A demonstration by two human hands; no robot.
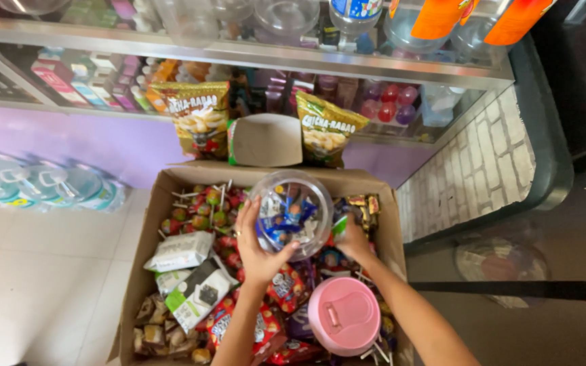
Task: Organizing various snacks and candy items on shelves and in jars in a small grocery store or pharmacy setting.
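Two hands of mine are on one clear round plastic jar (291,213), which I hold tilted over the open cardboard box (171,181). My left hand (258,247) lies against the jar's near side with the fingers spread and curled up along its wall, palm cupping it. My right hand (352,238) is at the jar's right side, touching it; its fingers are mostly hidden behind the jar, so I cannot tell whether they are closed around anything. Inside the jar I see small wrapped sweets, mostly in blue and white wrappers, with a few orange ones, filling only its lower part.

The box below is crowded. Its far left corner holds a heap of lollipops (205,207) with red and green heads and white sticks. Just nearer lie a flat white packet (183,251) and a small white and green carton (198,293). The near left corner has brown wrapped pieces (161,325). Red snack packets (266,325) lie under my left forearm. A pink round lid (344,316) rests on top of the goods at the near right, just beside my right forearm. Gold-wrapped sweets (364,203) sit in the far right corner.

Beyond the box, two yellow-green snack bags (201,115) lean against the glass display counter (293,57), with a folded cardboard piece (266,140) between them. Large water bottles (42,183) lie on the floor to the left.
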